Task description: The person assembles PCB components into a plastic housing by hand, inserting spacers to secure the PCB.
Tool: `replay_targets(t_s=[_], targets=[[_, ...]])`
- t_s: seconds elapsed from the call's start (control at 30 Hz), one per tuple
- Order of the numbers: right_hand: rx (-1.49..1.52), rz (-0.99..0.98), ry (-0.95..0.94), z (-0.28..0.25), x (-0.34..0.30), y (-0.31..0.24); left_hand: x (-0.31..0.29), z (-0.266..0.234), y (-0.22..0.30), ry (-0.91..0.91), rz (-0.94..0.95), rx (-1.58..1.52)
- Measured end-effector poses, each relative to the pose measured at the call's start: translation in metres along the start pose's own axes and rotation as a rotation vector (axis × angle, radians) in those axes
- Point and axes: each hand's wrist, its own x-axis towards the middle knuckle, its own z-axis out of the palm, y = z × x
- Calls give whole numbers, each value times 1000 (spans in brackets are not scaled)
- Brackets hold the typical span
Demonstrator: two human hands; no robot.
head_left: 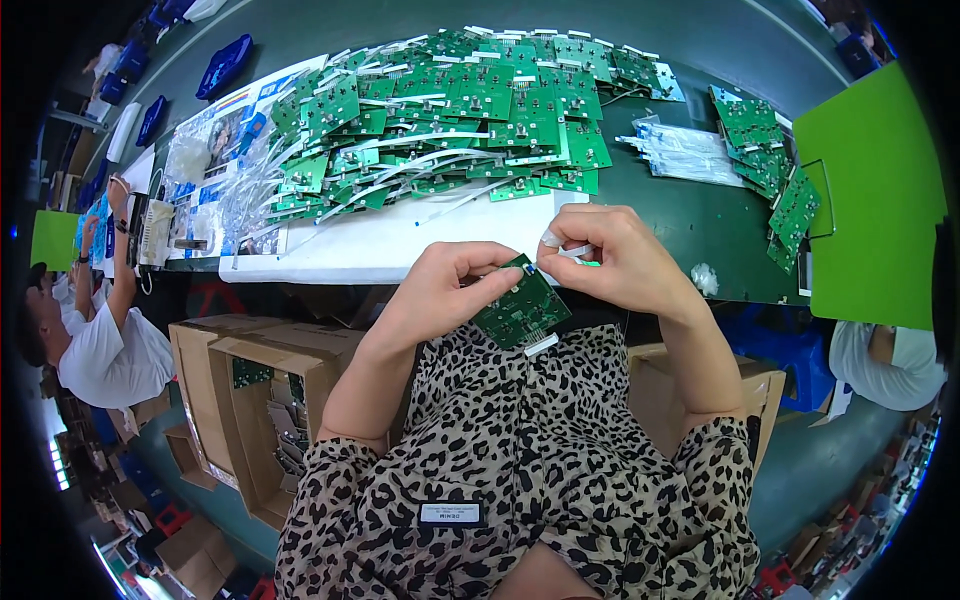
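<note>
A green circuit board (522, 312) is held in front of my chest, tilted, with a white connector (541, 345) on its lower edge. My left hand (432, 292) pinches it at the upper left between thumb and fingers. Close to the board's upper corner, my right hand (632, 262) is closed around a white flat ribbon cable (576, 251). Its fingertips are near a small blue-and-white part (529, 268) at that corner; whether the cable touches it I cannot tell. Beyond my hands, a large heap of green circuit boards (480, 95) with white ribbon cables covers the table.
A bundle of white cables (685, 152) and a smaller pile of boards (790, 210) lie right, beside a bright green panel (875, 195). Cardboard boxes (215, 400) holding boards stand below the table edge. One co-worker in white (115, 350) sits left, another sleeve (890, 365) shows right.
</note>
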Motion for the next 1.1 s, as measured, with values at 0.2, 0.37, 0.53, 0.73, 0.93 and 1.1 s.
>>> replay_targets(t_s=[0.2, 0.37, 0.53, 0.73, 0.93, 1.1], targets=[[37, 14, -41, -2, 5, 5, 5, -2, -1, -12, -24, -55], [70, 56, -83, -4, 7, -4, 4, -3, 2, 6, -9, -27], [157, -33, -85, 0, 0, 23, 11, -2, -13, -17, -21, 132], [205, 6, -165, 5, 2, 22, 5, -3, -12, -19, -60, -48], [221, 16, -114, 3, 0, 22, 13, -2, -10, -58, -7, -19], [167, 26, -168, -1, 4, 17, 13, -5, -9, -63, -3, -33]])
